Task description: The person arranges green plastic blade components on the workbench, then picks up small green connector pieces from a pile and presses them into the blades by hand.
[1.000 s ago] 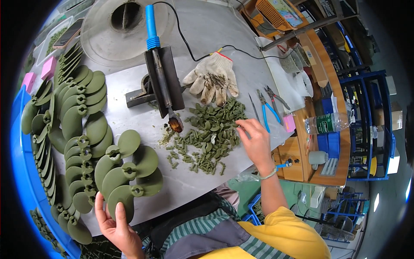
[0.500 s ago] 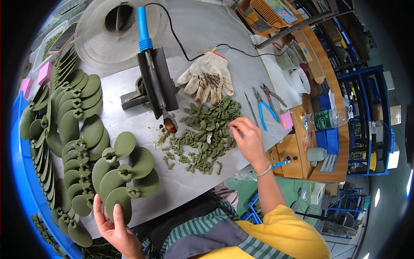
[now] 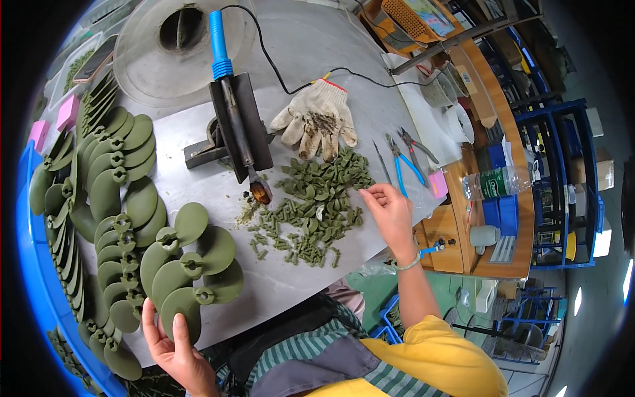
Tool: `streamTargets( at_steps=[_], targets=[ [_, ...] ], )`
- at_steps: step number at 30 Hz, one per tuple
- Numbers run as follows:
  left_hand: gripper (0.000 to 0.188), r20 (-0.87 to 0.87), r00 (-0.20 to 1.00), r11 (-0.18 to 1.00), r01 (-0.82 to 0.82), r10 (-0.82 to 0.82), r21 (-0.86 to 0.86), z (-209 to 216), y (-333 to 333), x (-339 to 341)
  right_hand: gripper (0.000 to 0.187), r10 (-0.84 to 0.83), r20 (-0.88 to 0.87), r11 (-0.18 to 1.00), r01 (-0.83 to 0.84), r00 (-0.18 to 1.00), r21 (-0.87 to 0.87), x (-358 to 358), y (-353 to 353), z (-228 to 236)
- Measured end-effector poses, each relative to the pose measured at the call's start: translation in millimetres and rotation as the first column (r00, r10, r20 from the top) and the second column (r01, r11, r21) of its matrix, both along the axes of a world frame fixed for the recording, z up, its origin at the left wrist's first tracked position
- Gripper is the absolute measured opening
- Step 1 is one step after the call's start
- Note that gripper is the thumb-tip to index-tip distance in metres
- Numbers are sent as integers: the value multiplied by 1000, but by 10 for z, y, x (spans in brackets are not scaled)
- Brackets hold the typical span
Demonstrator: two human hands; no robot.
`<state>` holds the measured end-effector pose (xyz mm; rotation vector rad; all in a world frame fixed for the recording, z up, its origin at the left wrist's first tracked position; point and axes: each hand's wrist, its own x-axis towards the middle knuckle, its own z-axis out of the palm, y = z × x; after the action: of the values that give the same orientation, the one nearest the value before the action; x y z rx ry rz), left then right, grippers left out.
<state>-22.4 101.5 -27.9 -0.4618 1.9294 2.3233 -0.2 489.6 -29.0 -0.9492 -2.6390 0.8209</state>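
The grey tabletop (image 3: 297, 284) carries rows of olive-green propeller blades (image 3: 126, 198) overlapped along its left edge, near the left hand (image 3: 175, 351). That hand rests at the near edge, fingers spread and touching the closest blade (image 3: 178, 308). A blue-handled soldering iron (image 3: 231, 106) sits propped in its black stand, hot tip kept off the surface. The right hand (image 3: 390, 212) reaches the heap of small green pieces (image 3: 311, 205) at centre, fingers pinching one piece.
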Motion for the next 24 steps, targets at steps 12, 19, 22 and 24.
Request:
streamTargets(
  at_steps=[12, 19, 22, 24],
  targets=[
    [52, -8, 1000, 1000, 7, -7, 9, -15, 15, -1, 17, 136, -124, 991, -133, 983, 31, -68, 101, -141],
    [52, 3, 1000, 1000, 0, 0, -1, 13, 32, -10, 18, 34, -65, 998, -31, 997, 51, -33, 27, 8],
    [52, 4, 1000, 1000, -2, 2, -2, 22, 31, -15, 16, -23, 131, 998, 14, 991, 67, -80, -79, 91],
    [52, 6, 1000, 1000, -1, 1, 4, 20, 17, -19, 19, 2, 120, 997, -12, 993, 81, -102, -94, 57]
  ],
)
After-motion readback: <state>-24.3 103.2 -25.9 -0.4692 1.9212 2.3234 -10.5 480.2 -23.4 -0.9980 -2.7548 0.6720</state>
